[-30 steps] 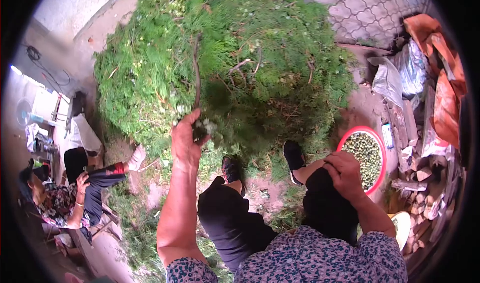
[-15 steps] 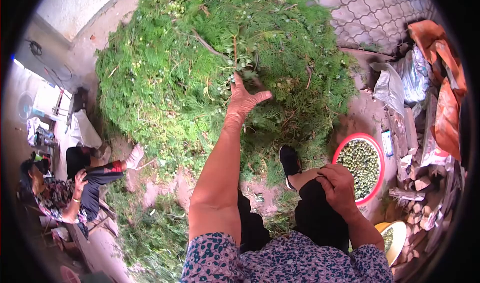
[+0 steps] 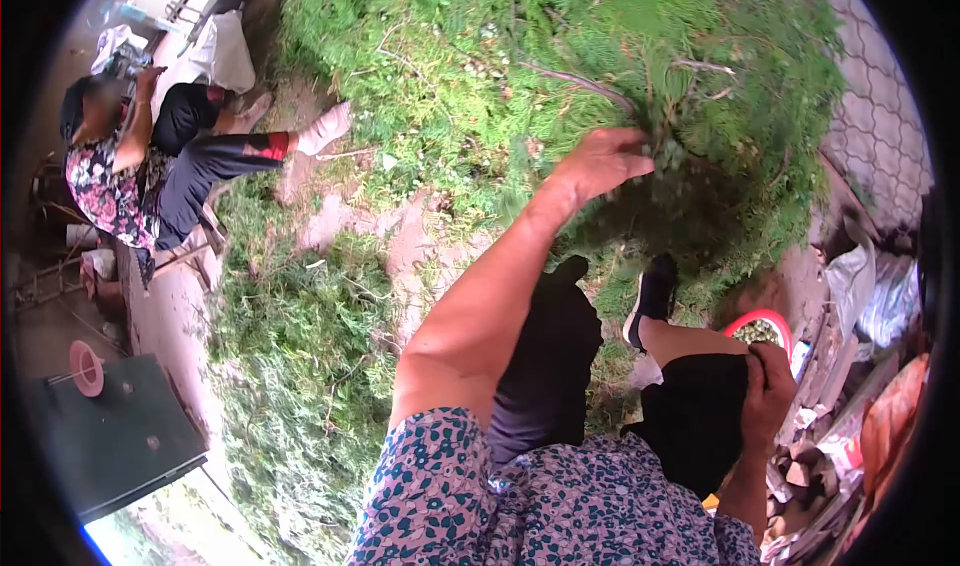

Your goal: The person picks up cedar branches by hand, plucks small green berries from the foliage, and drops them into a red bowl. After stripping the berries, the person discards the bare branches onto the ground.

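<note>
My left hand (image 3: 598,163) reaches over the big pile of green conifer branches (image 3: 470,96), its fingers and thumb closed on a leafy sprig (image 3: 664,151). The sprig is blurred where it meets the fingertips. Below that hand lies a dark, shadowed hollow in the pile. My right hand (image 3: 770,391) rests on my right knee, fingers curled in, with nothing visible in it. Just beyond the knee is a red-rimmed basin (image 3: 787,328) of small green fruits, partly hidden by my leg and hand.
At the left a person (image 3: 115,166) sits with one leg stretched toward the pile. A dark green table (image 3: 120,436) stands lower left. More cut greenery (image 3: 300,366) covers the ground at my left. Plastic bags (image 3: 887,291), firewood (image 3: 800,476) and orange sacking (image 3: 895,406) lie at the right.
The view has swung left, so the pile and basin sit farther right. My left hand has gone from spread fingers to closed on a sprig. The seated person's hand is raised nearer the face.
</note>
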The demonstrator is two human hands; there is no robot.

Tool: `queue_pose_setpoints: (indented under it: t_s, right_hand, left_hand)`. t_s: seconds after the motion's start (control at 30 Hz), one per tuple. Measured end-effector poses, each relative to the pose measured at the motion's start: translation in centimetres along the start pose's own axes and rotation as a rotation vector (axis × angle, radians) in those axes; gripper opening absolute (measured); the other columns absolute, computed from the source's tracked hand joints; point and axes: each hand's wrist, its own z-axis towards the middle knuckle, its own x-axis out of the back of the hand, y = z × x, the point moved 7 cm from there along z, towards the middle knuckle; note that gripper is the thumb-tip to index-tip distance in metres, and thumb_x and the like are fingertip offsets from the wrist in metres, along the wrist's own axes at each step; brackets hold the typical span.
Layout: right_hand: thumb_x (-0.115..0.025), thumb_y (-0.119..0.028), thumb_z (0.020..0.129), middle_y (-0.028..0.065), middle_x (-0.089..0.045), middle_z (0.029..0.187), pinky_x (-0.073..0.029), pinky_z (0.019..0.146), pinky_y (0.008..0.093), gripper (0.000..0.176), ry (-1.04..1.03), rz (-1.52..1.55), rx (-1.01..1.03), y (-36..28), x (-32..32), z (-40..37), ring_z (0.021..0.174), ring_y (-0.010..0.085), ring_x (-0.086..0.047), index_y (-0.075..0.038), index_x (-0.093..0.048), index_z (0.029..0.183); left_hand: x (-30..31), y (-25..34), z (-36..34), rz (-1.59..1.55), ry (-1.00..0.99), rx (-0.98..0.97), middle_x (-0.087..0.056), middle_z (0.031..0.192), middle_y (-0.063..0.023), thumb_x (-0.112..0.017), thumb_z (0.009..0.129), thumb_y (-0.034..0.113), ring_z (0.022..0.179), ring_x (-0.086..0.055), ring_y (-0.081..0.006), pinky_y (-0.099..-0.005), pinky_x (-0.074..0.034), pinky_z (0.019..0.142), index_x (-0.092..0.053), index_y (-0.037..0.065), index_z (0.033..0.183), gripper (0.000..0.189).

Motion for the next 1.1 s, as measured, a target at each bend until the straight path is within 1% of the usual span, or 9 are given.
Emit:
queue_pose_setpoints:
  t_s: [0.2, 0.4, 0.43, 0.5, 0.6, 0.67, 0.83, 0.97, 1.1]
  right_hand:
    - [-0.053, 0.0, 0.08, 0.0139, -0.058, 0.086, -0.043, 0.076, 0.0313, 0.011, -0.033, -0.125, -0.076, 0.9, -0.6, 1.5, 0.082, 0.0253, -0.057, 0.004, -0.057, 0.09]
    - [-0.05, 0.001, 0.082, 0.0132, -0.057, 0.085, -0.042, 0.075, 0.03, 0.01, -0.071, -0.239, -0.108, 1.7, -0.9, 3.1, 0.081, 0.0228, -0.055, 0.005, -0.055, 0.089]
    - [-0.05, 0.0, 0.082, 0.0133, -0.057, 0.084, -0.042, 0.075, 0.0297, 0.01, -0.074, -0.248, -0.151, 2.5, -0.8, 3.2, 0.08, 0.0229, -0.055, 0.005, -0.055, 0.089]
    - [-0.047, -0.001, 0.084, 0.0129, -0.056, 0.083, -0.041, 0.073, 0.0293, 0.011, -0.073, -0.284, -0.211, 4.0, -0.5, 3.2, 0.078, 0.0226, -0.054, 0.006, -0.054, 0.089]
    - [-0.045, -0.002, 0.085, 0.0117, -0.055, 0.082, -0.041, 0.072, 0.0298, 0.012, -0.094, -0.348, -0.238, 6.4, 0.5, 3.2, 0.077, 0.0222, -0.053, 0.006, -0.053, 0.089]
    - [-0.043, -0.004, 0.086, 0.0112, -0.055, 0.081, -0.041, 0.072, 0.0302, 0.013, -0.109, -0.364, -0.266, 6.7, 0.6, 3.5, 0.076, 0.0214, -0.052, 0.005, -0.053, 0.088]
    - [-0.048, -0.009, 0.086, 0.0118, -0.057, 0.077, -0.043, 0.067, 0.0301, 0.015, -0.14, -0.436, -0.305, 3.5, -1.0, 5.8, 0.071, 0.0217, -0.054, 0.003, -0.057, 0.086]
    - [-0.052, -0.015, 0.086, 0.0125, -0.061, 0.077, -0.046, 0.065, 0.0309, 0.019, -0.147, -0.489, -0.294, 3.0, -1.1, 6.4, 0.069, 0.0231, -0.057, 0.003, -0.061, 0.087]
    - [-0.05, -0.015, 0.085, 0.0142, -0.061, 0.077, -0.045, 0.066, 0.033, 0.021, -0.19, -0.554, -0.286, 3.2, -1.2, 6.4, 0.07, 0.0265, -0.057, 0.003, -0.062, 0.085]
  left_hand:
    - [7.2, -18.3, -11.0, 0.197, 0.417, 0.366, -0.062, 0.072, -0.0123, -0.055, 0.076, 0.019, 0.065, -0.058, -0.0154, -0.0295, -0.047, 0.059, -0.063, -0.003, 0.092, 0.028]
    - [9.1, -40.1, -21.6, 0.096, 0.56, 0.801, -0.062, 0.067, -0.0107, -0.056, 0.07, 0.015, 0.051, -0.058, -0.0153, -0.028, -0.048, 0.049, -0.066, 0.002, 0.086, 0.023]
    - [10.3, -42.7, -23.0, 0.125, 0.696, 0.911, -0.064, 0.078, -0.0167, -0.057, 0.067, 0.019, 0.076, -0.063, -0.0281, -0.0353, -0.049, 0.071, -0.068, 0.009, 0.083, 0.022]
    - [14.3, -42.6, -23.4, 0.426, 0.944, 0.804, -0.064, 0.068, -0.0078, -0.06, 0.067, 0.014, 0.064, -0.061, -0.0215, -0.0348, -0.05, 0.064, -0.061, 0.004, 0.102, 0.037]
    - [19.8, -41.0, -22.4, 0.436, 0.81, 0.957, -0.047, 0.119, -0.0232, -0.065, 0.072, 0.024, 0.109, -0.047, -0.0365, -0.042, -0.04, 0.09, -0.036, 0.008, 0.129, 0.066]
    - [23.2, -42.2, -20.8, 0.626, 0.786, 0.788, -0.032, 0.13, -0.0244, -0.065, 0.072, 0.031, 0.117, -0.036, -0.0402, -0.048, -0.032, 0.096, -0.027, 0.016, 0.135, 0.075]
    - [25.1, -41.8, -16.0, 0.641, 0.614, 0.934, -0.015, 0.138, -0.0272, -0.069, 0.066, 0.04, 0.128, -0.016, -0.0428, -0.0463, -0.015, 0.105, -0.033, 0.022, 0.133, 0.078]
    - [22.3, -43.8, -14.7, 0.716, 0.49, 1.043, -0.02, 0.139, -0.0241, -0.066, 0.069, 0.043, 0.131, -0.016, -0.0358, -0.0481, -0.014, 0.105, -0.033, 0.02, 0.133, 0.075]
    - [15.6, -40.9, -14.3, 0.774, 0.53, 0.828, -0.042, 0.122, -0.024, -0.065, 0.073, 0.031, 0.11, -0.045, -0.0337, -0.0508, -0.023, 0.099, -0.052, 0.013, 0.114, 0.047]
